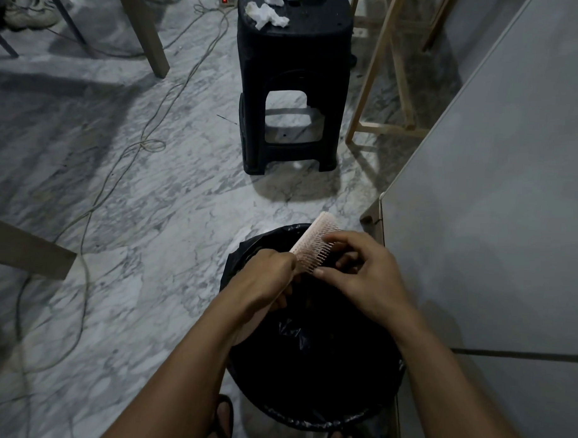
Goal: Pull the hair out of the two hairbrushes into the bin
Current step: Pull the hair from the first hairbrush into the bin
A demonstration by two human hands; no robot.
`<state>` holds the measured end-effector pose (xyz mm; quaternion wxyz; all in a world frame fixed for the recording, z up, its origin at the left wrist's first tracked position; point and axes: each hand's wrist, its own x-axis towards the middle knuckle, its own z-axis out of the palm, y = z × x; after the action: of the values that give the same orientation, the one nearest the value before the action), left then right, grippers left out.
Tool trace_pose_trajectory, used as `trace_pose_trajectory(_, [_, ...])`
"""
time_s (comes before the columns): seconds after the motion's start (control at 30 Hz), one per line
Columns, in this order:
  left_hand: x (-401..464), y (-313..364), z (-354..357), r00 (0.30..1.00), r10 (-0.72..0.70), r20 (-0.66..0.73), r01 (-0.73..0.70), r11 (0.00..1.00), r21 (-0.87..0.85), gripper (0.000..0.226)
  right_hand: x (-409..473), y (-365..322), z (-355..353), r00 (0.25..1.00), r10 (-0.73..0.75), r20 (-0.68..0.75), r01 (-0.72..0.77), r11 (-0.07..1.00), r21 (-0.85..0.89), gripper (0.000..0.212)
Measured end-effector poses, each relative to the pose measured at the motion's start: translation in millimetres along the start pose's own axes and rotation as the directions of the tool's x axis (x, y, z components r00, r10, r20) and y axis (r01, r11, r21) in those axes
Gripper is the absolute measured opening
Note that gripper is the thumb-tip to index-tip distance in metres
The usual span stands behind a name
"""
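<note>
A pink hairbrush point(314, 241) is held over a bin lined with a black bag point(310, 413), its bristles facing right. My left hand point(269, 280) grips the brush by its lower end, which the hand hides. My right hand point(361, 270) is at the bristles, thumb and fingertips pinched together against them; whether hair is between the fingers is too dark to tell. Only one brush is in view.
A black plastic stool point(290, 87) with crumpled white tissues point(267, 13) on top stands ahead on the marble floor. A grey cabinet side point(494, 209) rises on the right. Cables point(119, 160) trail across the floor at left, near table legs and a wooden frame.
</note>
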<state>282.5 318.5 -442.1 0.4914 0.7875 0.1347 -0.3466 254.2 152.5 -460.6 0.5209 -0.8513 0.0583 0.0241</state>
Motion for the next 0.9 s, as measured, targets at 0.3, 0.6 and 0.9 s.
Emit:
trace_pose_trajectory(0.3, [1.2,-5.3,-0.6,0.996,-0.061,0.071,0.056,0.996,0.064,0.027,-0.8,-2.5,8.5,0.985,-0.158,-0.075,0.149,0.983,-0.106,0.014])
trace_pose_trajectory(0.6, [1.4,-3.7,-11.5,0.996,-0.068,0.056,0.069,0.997,-0.019,0.024,3.4,0.3,-8.8,0.948,0.201,-0.247,-0.229,0.97,-0.086,0.01])
trace_pose_trajectory(0.9, [-0.8,-2.2,-2.1,0.998,-0.009,0.067,0.01,1.0,-0.01,0.032,-6.1,-11.5,13.2,0.996,-0.068,0.065,0.067,0.998,0.013,0.032])
